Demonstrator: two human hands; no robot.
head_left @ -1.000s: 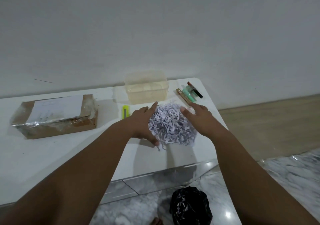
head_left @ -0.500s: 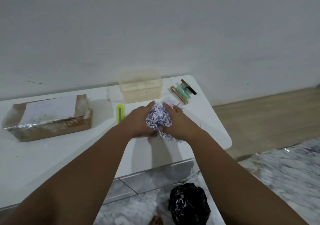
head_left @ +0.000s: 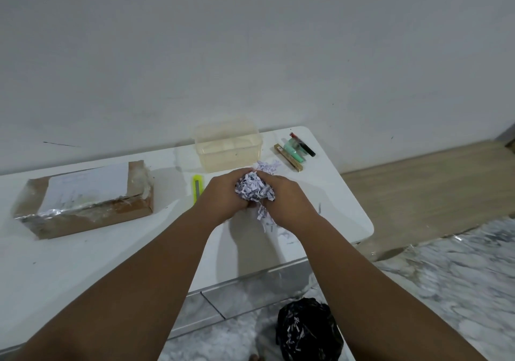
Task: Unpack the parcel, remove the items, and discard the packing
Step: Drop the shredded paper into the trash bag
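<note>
Smooth white table (head_left: 83, 263); taped brown cardboard parcel (head_left: 83, 202) sits at its left, shiny wrap crinkled along the front. Over the right half, left hand (head_left: 223, 197) and right hand (head_left: 287, 197) curl toward each other, squeezing one crumpled wad of shredded paper (head_left: 252, 188); loose strips dangle, possibly brushing the tabletop. Clear plastic tub (head_left: 228, 146) just behind.
</note>
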